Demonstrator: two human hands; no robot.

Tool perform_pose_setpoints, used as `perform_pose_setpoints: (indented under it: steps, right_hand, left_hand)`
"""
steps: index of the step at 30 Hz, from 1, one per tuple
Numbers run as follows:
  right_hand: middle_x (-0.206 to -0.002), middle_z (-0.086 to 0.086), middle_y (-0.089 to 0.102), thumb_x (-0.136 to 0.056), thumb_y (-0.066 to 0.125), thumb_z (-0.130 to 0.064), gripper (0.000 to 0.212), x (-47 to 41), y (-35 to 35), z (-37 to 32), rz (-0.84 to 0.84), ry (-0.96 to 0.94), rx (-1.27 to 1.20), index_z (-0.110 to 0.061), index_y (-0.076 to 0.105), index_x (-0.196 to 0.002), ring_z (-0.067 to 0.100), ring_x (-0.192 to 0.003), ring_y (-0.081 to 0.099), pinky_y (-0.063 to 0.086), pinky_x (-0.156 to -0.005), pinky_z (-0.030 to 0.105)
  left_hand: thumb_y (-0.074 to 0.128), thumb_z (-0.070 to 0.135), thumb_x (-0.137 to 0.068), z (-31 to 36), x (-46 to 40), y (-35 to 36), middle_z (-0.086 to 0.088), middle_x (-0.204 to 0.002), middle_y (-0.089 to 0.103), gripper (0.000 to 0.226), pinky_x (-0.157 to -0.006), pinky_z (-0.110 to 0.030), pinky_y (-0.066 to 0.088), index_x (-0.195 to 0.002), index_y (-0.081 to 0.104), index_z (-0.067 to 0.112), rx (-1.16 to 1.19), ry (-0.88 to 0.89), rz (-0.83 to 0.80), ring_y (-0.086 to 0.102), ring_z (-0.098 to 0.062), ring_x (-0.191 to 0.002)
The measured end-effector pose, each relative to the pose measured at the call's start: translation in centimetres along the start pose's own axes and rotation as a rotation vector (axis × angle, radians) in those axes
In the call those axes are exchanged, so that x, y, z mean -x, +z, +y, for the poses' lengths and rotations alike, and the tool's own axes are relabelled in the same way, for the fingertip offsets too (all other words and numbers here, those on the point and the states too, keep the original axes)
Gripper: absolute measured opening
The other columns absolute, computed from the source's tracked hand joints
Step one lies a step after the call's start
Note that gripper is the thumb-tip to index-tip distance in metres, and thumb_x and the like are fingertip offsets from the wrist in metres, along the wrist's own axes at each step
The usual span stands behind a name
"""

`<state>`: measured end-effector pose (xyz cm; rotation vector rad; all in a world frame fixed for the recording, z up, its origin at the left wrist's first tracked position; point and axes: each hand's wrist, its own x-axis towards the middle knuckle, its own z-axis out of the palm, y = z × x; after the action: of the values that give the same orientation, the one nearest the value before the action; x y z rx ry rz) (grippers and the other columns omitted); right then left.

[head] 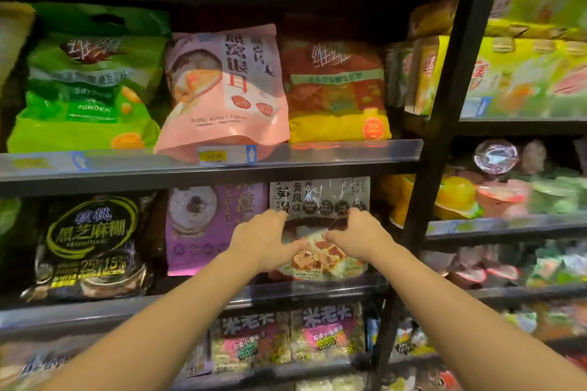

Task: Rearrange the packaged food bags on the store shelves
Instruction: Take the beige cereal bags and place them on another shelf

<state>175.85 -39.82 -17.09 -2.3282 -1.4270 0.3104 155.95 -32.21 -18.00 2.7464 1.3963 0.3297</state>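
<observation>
Two bare forearms reach to the middle shelf (317,290), where the left hand (263,240) and right hand (357,236) press curled fingers on a grey bag (320,197) (upright, beside a purple bag (203,232)). Above stand pink (222,89), green (89,79) and red bags (336,89).

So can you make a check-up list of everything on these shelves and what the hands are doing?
Surface: dark shelves with clear price strips along the front edges.
Job's things: grey food bag on the middle shelf, purple bag to its left, black bag further left; pink bag, green bag and red bag above.
Clutter: nothing seen.
Hands: left hand and right hand both on the grey food bag's front, fingers bent; grip unclear.
Cables: nothing seen.
Surroundings: black post; blurred packs to its right.
</observation>
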Motion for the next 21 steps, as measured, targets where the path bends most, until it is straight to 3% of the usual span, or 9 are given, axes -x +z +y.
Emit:
perform_pose_setpoints:
  steps: [3,8,12,14,16,18,21]
  right_hand:
    - [-0.147,0.016,0.051,-0.089,0.069,-0.059,0.08,-1.3,1.5,1.0,0.014,0.063,-0.025,-0.007,0.047,-0.146,0.036,-0.133,0.052,0.05,-0.105,0.045]
    - [-0.149,0.019,0.048,-0.089,0.067,-0.066,0.091,-3.3,4.8,4.2,0.096,0.132,-0.053,-0.005,0.042,-0.152,0.037,-0.135,0.052,0.048,-0.108,0.043]
    - [-0.158,0.022,0.036,-0.088,0.073,-0.06,0.104,-4.8,7.1,6.8,0.208,0.121,-0.18,-0.002,0.025,-0.16,0.04,-0.144,0.042,0.041,-0.114,0.047]
    - [-0.16,0.022,0.036,-0.087,0.075,-0.059,0.106,-5.6,8.0,7.9,0.215,0.105,-0.214,-0.001,0.026,-0.161,0.04,-0.146,0.039,0.04,-0.118,0.049]
    - [-0.154,0.018,0.048,-0.085,0.077,-0.057,0.093,-6.2,8.9,8.9,0.182,0.038,-0.272,-0.007,0.041,-0.154,0.037,-0.143,0.045,0.042,-0.116,0.049]
    - [-0.147,0.012,0.055,-0.085,0.079,-0.052,0.08,-6.4,9.9,9.7,0.155,-0.036,-0.37,-0.014,0.049,-0.149,0.034,-0.141,0.047,0.043,-0.115,0.05]
    - [-0.149,0.01,0.052,-0.085,0.082,-0.049,0.08,-6.6,11.5,10.6,0.145,-0.091,-0.469,-0.018,0.048,-0.15,0.032,-0.143,0.045,0.041,-0.117,0.053]
  left_hand:
    - [0.046,0.086,-0.082,-0.8,-1.8,1.8,0.0,-0.139,0.056,0.087,-0.087,-0.046,0.051,-0.142,0.048,0.023,-0.008,-0.013,0.011,0.059,-0.026,-0.125]
    - [0.038,0.095,-0.074,-3.3,-4.7,5.7,-0.002,-0.115,0.066,0.089,-0.073,-0.041,0.049,-0.117,0.056,0.02,-0.047,-0.029,0.038,0.065,-0.027,-0.103]
    - [0.018,0.11,-0.047,-4.6,-5.7,8.4,-0.004,-0.103,0.068,0.124,-0.07,-0.039,0.052,-0.115,0.06,0.016,0.014,-0.06,0.022,0.067,-0.028,-0.092]
    - [0.026,0.109,-0.05,-5.2,-6.1,9.6,-0.003,-0.085,0.063,0.108,-0.061,-0.036,0.048,-0.091,0.055,0.013,0.033,-0.09,0.014,0.062,-0.024,-0.075]
    - [0.047,0.097,-0.067,-5.5,-6.5,10.7,-0.002,-0.071,0.055,0.081,-0.051,-0.033,0.038,-0.074,0.043,0.016,0.048,-0.11,0.035,0.053,-0.019,-0.061]
    - [0.057,0.089,-0.072,-5.6,-7.1,11.7,-0.001,-0.066,0.054,0.074,-0.047,-0.032,0.032,-0.073,0.043,0.016,0.1,-0.105,0.063,0.052,-0.015,-0.058]
    - [0.064,0.087,-0.069,-5.1,-8.0,12.6,0.0,-0.07,0.058,0.074,-0.053,-0.033,0.04,-0.081,0.047,0.017,0.172,-0.12,0.019,0.057,-0.017,-0.064]
